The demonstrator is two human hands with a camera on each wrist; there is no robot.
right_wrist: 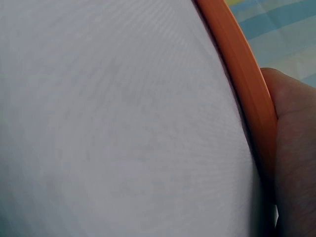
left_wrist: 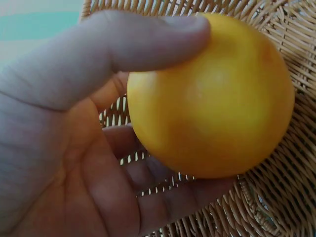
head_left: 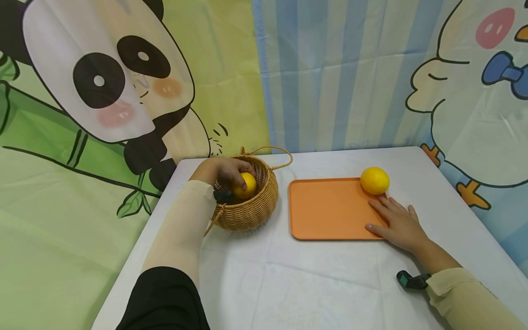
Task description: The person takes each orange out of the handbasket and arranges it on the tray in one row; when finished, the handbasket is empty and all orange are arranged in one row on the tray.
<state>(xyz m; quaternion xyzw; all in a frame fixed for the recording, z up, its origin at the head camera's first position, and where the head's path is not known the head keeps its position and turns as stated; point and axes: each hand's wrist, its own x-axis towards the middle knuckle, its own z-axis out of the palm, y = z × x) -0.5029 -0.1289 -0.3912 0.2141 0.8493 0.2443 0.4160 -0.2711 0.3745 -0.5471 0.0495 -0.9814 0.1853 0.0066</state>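
Observation:
A wicker basket (head_left: 249, 216) stands left of centre on the table, its handles folded outward. My left hand (head_left: 224, 169) reaches inside and grips a round yellow-orange fruit (head_left: 246, 187). In the left wrist view the thumb lies over the top of the fruit (left_wrist: 217, 103), with fingers curled underneath, against the woven wall. On the right, my right hand (head_left: 399, 225) rests with spread fingers on the right edge of an orange tray (head_left: 330, 211). Just beyond those fingertips, a bright yellow lemon (head_left: 374, 180) sits at the tray's far right corner. The right wrist view shows the tray rim (right_wrist: 247, 84) beside the thumb.
A white cloth (head_left: 288, 284) covers the table. Behind it hangs a curtain (head_left: 330, 73) printed with a panda and a white bird. A dark wrist device (head_left: 412, 280) is strapped at the right cuff.

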